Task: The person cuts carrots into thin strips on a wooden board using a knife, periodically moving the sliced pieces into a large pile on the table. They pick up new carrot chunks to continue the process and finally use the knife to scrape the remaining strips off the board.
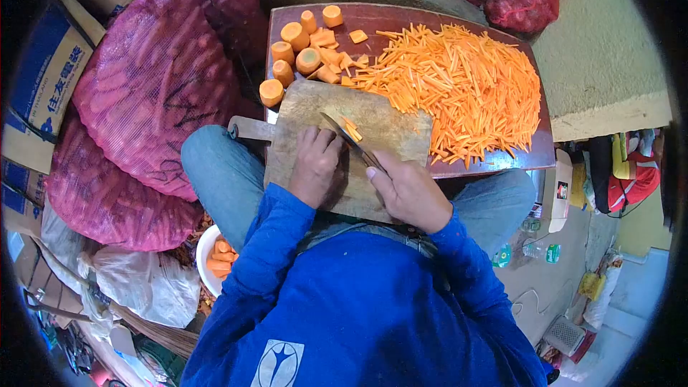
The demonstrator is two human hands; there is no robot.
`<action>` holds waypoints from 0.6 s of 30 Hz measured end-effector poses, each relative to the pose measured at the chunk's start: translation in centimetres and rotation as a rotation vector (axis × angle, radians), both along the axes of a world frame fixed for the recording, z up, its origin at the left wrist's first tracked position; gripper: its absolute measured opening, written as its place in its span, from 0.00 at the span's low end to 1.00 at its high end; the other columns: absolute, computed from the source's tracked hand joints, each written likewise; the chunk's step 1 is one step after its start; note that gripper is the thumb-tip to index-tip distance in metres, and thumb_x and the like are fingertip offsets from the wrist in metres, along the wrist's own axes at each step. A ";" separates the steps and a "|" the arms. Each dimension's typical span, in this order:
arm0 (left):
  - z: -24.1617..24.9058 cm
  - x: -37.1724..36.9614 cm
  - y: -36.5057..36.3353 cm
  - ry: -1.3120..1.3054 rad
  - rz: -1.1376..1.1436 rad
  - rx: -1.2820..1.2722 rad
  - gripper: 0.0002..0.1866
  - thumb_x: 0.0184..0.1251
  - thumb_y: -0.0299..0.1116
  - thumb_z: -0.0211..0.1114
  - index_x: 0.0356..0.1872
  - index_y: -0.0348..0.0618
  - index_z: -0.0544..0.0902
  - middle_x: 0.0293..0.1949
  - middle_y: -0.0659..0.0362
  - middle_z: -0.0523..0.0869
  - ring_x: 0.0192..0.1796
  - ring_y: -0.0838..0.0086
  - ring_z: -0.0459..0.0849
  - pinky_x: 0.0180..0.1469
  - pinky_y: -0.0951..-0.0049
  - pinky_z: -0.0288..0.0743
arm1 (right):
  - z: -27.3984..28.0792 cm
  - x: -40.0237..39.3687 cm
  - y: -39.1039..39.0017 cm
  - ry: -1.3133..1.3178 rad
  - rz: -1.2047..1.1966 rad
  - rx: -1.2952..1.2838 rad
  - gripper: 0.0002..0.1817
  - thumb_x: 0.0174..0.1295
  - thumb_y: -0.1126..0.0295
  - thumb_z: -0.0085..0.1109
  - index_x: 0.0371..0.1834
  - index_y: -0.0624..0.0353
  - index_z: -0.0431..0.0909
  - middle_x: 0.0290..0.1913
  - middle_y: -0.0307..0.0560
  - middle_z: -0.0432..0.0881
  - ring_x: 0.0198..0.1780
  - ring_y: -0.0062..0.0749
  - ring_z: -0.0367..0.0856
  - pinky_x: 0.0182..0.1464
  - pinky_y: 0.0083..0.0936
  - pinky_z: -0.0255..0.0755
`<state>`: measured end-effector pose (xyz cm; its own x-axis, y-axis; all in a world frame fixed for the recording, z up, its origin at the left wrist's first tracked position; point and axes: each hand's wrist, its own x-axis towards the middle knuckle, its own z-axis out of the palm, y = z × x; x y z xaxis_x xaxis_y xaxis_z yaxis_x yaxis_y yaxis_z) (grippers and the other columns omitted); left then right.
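Observation:
A wooden cutting board with a short handle at its left lies across my lap and the low table. My right hand is closed round the handle of a knife, whose blade points up and left over the board. Just left of the blade, my left hand rests on the board with its fingers curled down; whatever is under them is hidden. A few cut carrot sticks lie beside the blade. Beyond the board's right edge spreads a large heap of carrot sticks.
Several carrot chunks stand on the red-brown table at its far left. Pink mesh sacks crowd the left side. A white bowl of carrots sits by my left leg. Plastic bottles lie on the floor at right.

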<state>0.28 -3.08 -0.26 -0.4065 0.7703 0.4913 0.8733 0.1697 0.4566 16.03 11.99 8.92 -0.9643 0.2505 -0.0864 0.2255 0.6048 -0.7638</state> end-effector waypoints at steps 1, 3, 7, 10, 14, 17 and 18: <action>0.0 -0.1 0.1 0.028 0.002 0.016 0.19 0.48 0.22 0.72 0.46 0.34 0.87 0.46 0.48 0.83 0.52 0.50 0.80 0.59 0.52 0.74 | -0.4 0.0 -0.1 -0.015 0.002 0.028 0.20 0.81 0.62 0.57 0.66 0.65 0.76 0.43 0.76 0.87 0.47 0.77 0.87 0.48 0.64 0.80; -0.1 -0.2 0.3 0.062 -0.006 0.038 0.19 0.48 0.22 0.72 0.46 0.34 0.87 0.46 0.48 0.83 0.52 0.50 0.80 0.59 0.52 0.74 | -0.5 -0.3 -0.1 -0.023 -0.005 0.061 0.19 0.80 0.63 0.57 0.65 0.65 0.77 0.43 0.76 0.87 0.46 0.77 0.87 0.48 0.64 0.80; 0.1 0.0 0.3 -0.001 0.011 0.018 0.17 0.50 0.21 0.72 0.45 0.35 0.87 0.44 0.49 0.83 0.51 0.50 0.80 0.58 0.51 0.75 | 0.0 -0.6 0.4 -0.058 -0.030 0.040 0.20 0.81 0.63 0.59 0.66 0.66 0.78 0.45 0.76 0.87 0.48 0.75 0.87 0.47 0.61 0.79; -0.2 0.0 0.2 -0.052 0.050 0.072 0.15 0.53 0.20 0.74 0.44 0.35 0.88 0.42 0.50 0.84 0.48 0.51 0.81 0.55 0.52 0.76 | -0.5 0.4 1.0 0.044 -0.094 -0.100 0.21 0.81 0.62 0.60 0.67 0.66 0.78 0.46 0.75 0.87 0.49 0.73 0.88 0.48 0.55 0.80; 0.6 0.0 0.8 -0.249 0.157 0.306 0.09 0.58 0.18 0.78 0.39 0.35 0.90 0.37 0.51 0.86 0.43 0.54 0.84 0.48 0.58 0.78 | -0.9 2.4 0.6 0.169 -0.108 -0.134 0.22 0.81 0.66 0.59 0.71 0.66 0.78 0.47 0.68 0.88 0.51 0.59 0.90 0.55 0.42 0.81; 1.8 -0.2 0.5 -0.335 0.246 0.321 0.05 0.65 0.19 0.76 0.39 0.33 0.91 0.38 0.50 0.90 0.41 0.57 0.88 0.46 0.64 0.80 | -0.6 2.9 0.6 0.107 -0.074 -0.168 0.22 0.81 0.68 0.60 0.73 0.65 0.78 0.48 0.63 0.89 0.51 0.49 0.91 0.57 0.38 0.81; 1.4 -0.3 0.5 -0.362 0.280 0.335 0.04 0.65 0.18 0.75 0.40 0.34 0.92 0.37 0.50 0.89 0.41 0.60 0.88 0.45 0.66 0.80 | -0.4 2.9 0.6 0.034 -0.066 -0.194 0.22 0.80 0.68 0.60 0.73 0.64 0.78 0.48 0.63 0.89 0.51 0.48 0.91 0.57 0.38 0.81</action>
<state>-0.05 -2.57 1.11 -0.7609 0.4344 0.4820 0.5938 0.1665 0.7872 18.95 12.61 8.49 -0.9495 0.2948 -0.1073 0.2321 0.4302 -0.8724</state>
